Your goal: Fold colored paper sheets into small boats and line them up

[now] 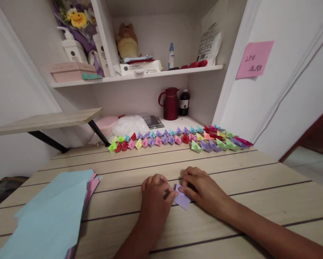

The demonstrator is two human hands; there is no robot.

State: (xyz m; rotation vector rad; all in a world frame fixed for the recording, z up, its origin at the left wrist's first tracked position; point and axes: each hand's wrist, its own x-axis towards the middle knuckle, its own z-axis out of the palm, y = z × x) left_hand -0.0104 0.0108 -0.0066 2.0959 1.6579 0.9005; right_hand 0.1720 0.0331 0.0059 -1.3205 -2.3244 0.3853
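A small folded piece of purple paper (182,200) lies on the wooden table between my two hands. My left hand (156,190) has its fingers curled, with thumb and forefinger pinching the paper's left edge. From the other side my right hand (197,185) holds the paper's upper right part, thumb on top and the other fingers bent. Part of the paper is hidden beneath the fingertips. Beyond the hands stand rows of small folded paper boats (158,141) in many colours.
At the left lies a stack of coloured paper (53,212), light blue on top. A raised wooden shelf (48,120) on black brackets stands behind it. Farther back are a plastic bag (130,125), a red jug (171,104) and a dark bottle (184,103). A pink note (255,59) hangs on the right wall.
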